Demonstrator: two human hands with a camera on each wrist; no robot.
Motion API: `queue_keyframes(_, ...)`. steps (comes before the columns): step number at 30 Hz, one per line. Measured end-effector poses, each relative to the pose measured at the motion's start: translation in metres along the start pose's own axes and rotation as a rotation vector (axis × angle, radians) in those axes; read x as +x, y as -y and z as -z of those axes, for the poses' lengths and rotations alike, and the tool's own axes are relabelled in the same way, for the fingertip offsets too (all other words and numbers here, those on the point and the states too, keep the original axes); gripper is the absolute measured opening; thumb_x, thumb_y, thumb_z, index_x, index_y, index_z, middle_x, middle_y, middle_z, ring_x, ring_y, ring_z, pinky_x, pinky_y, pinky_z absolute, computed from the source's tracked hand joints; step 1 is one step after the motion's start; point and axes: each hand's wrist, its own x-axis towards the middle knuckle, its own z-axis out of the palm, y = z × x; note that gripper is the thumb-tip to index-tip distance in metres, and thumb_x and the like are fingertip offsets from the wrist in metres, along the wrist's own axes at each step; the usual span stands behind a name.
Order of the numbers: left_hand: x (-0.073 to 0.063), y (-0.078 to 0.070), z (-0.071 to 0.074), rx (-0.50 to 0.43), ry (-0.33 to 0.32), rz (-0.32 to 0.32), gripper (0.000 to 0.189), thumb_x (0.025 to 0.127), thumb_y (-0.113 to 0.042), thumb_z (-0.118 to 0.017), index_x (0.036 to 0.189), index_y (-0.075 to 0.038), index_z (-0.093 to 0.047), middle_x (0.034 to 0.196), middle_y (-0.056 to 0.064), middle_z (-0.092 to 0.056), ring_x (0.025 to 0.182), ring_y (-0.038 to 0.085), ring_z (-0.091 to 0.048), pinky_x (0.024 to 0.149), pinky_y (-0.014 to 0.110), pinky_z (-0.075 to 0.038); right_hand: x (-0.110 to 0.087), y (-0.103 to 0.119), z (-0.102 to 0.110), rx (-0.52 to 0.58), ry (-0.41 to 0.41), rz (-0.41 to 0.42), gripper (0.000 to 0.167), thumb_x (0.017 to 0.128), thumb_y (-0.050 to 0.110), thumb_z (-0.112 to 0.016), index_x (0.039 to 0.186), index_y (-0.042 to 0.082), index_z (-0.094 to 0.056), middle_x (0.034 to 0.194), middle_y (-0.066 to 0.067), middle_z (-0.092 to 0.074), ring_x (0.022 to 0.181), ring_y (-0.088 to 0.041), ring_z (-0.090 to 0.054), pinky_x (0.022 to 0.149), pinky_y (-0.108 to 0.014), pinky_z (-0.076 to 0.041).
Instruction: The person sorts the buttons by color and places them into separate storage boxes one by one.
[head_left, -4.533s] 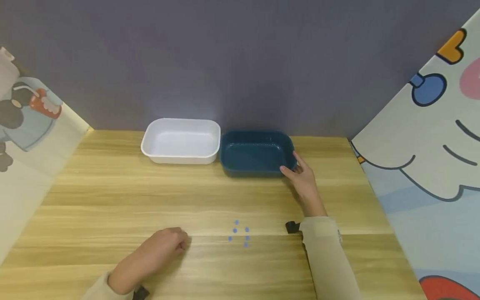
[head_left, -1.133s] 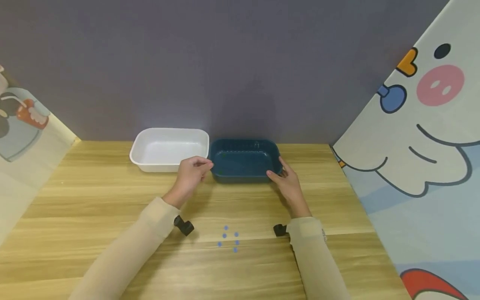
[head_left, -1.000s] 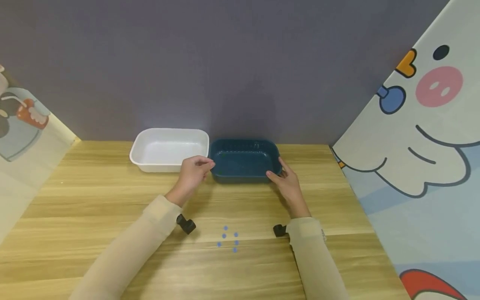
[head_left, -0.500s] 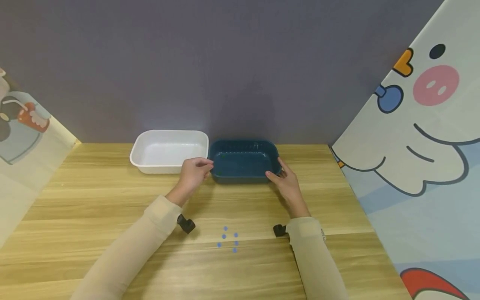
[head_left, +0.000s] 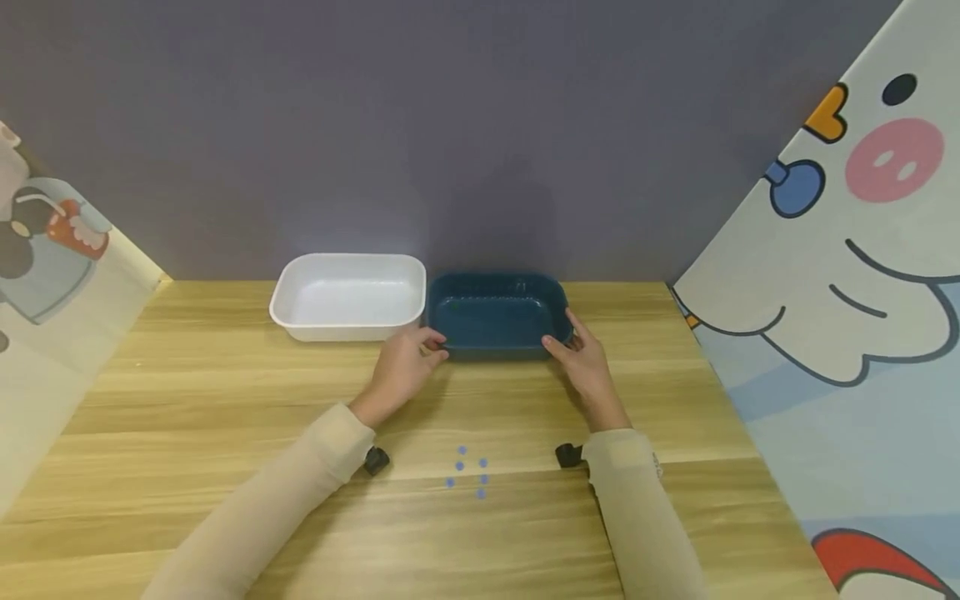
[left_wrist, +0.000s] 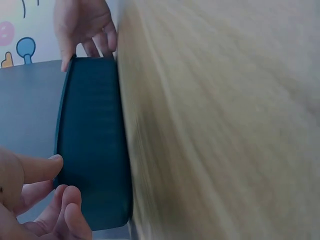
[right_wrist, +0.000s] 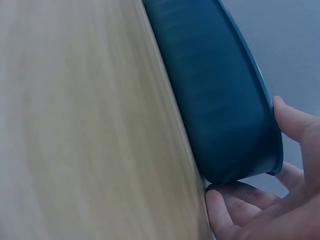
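A dark teal rectangular dish (head_left: 495,343) with rounded corners sits on the table against the grey wall, its inside facing up. My right hand (head_left: 588,367) holds its right end, thumb over the front rim and fingers round the side. At the front left corner, my left hand (head_left: 405,367) pinches the rim between thumb and fingers. The left wrist view shows the dish's side wall (left_wrist: 92,125) upright between both hands. In the right wrist view, the fingers (right_wrist: 245,202) reach round the dish's end, near the tabletop.
A white rectangular dish (head_left: 348,332) stands just left of the teal one, right beside it. Several small blue dots (head_left: 461,467) mark the wooden table (head_left: 225,467). A grey wall (head_left: 480,125) closes the back; cartoon-printed panels (head_left: 862,325) flank both sides.
My left hand has come from the near left of the table to the teal dish, lately lowering onto its front left corner. My right hand keeps its hold; the view has shifted slightly.
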Motion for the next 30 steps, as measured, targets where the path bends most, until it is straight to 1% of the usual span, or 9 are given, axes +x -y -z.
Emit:
queue_keyframes(4, 0.001, -0.002, -0.002, 0.017, -0.026, -0.005, 0.016, 0.086, -0.012, -0.082, 0.098, -0.003, -0.076, 0.088, 0.008, -0.071, 0.078, 0.024, -0.063, 0.065, 0.037, -0.051, -0.001, 0.002, 0.001, -0.006, 0.001, -0.007, 0.082, 0.094, 0.039, -0.073, 0.160, 0.035, -0.025, 0.167, -0.010, -0.009, 0.150, -0.036, -0.020, 0.118, -0.049, -0.029)
queue_keyframes(8, 0.003, -0.002, -0.002, 0.024, -0.040, -0.003, 0.013, 0.087, -0.013, -0.082, 0.095, -0.006, -0.076, 0.087, 0.006, -0.071, 0.071, 0.020, -0.062, 0.060, 0.034, -0.051, 0.000, 0.003, 0.002, -0.034, 0.002, -0.002, 0.082, 0.095, 0.039, -0.071, 0.161, 0.034, -0.023, 0.168, -0.010, -0.008, 0.150, -0.036, -0.019, 0.118, -0.050, -0.029)
queue_keyframes(13, 0.004, 0.000, -0.002, 0.030, -0.024, 0.016, 0.012, 0.088, -0.016, -0.081, 0.096, -0.007, -0.075, 0.088, 0.005, -0.071, 0.070, 0.018, -0.063, 0.059, 0.033, -0.052, 0.001, 0.005, 0.002, -0.051, 0.003, 0.011, 0.081, 0.095, 0.038, -0.071, 0.161, 0.031, -0.024, 0.167, -0.011, -0.010, 0.150, -0.038, -0.021, 0.118, -0.050, -0.029)
queue_keyframes(17, 0.005, 0.000, 0.000, 0.039, -0.006, 0.045, 0.013, 0.089, -0.017, -0.080, 0.096, -0.008, -0.075, 0.087, 0.004, -0.071, 0.072, 0.020, -0.063, 0.058, 0.033, -0.051, 0.002, 0.008, -0.001, -0.059, 0.000, 0.016, 0.082, 0.095, 0.035, -0.073, 0.161, 0.027, -0.025, 0.167, -0.013, -0.012, 0.148, -0.039, -0.024, 0.117, -0.050, -0.031)
queue_keyframes(20, 0.007, 0.000, 0.001, 0.052, -0.001, 0.052, 0.012, 0.089, -0.017, -0.080, 0.096, -0.008, -0.076, 0.086, 0.005, -0.071, 0.074, 0.022, -0.064, 0.060, 0.036, -0.052, 0.004, 0.009, -0.002, -0.077, -0.005, 0.011, 0.083, 0.095, 0.035, -0.073, 0.161, 0.027, -0.024, 0.166, -0.015, -0.015, 0.147, -0.040, -0.027, 0.116, -0.050, -0.033)
queue_keyframes(24, 0.011, 0.001, 0.001, 0.079, 0.005, 0.049, 0.014, 0.089, -0.018, -0.079, 0.097, -0.008, -0.076, 0.087, 0.004, -0.071, 0.079, 0.023, -0.065, 0.065, 0.038, -0.053, 0.007, 0.008, -0.002, -0.105, -0.006, 0.001, 0.083, 0.095, 0.039, -0.072, 0.162, 0.029, -0.023, 0.165, -0.018, -0.017, 0.146, -0.040, -0.029, 0.114, -0.052, -0.035)
queue_keyframes(30, 0.017, 0.002, 0.001, 0.101, 0.006, 0.050, 0.013, 0.089, -0.019, -0.079, 0.097, -0.009, -0.076, 0.087, 0.003, -0.071, 0.080, 0.022, -0.065, 0.069, 0.039, -0.053, 0.012, 0.011, -0.001, -0.126, 0.002, -0.008, 0.083, 0.094, 0.042, -0.071, 0.161, 0.032, -0.023, 0.165, -0.016, -0.019, 0.145, -0.038, -0.031, 0.112, -0.053, -0.038)
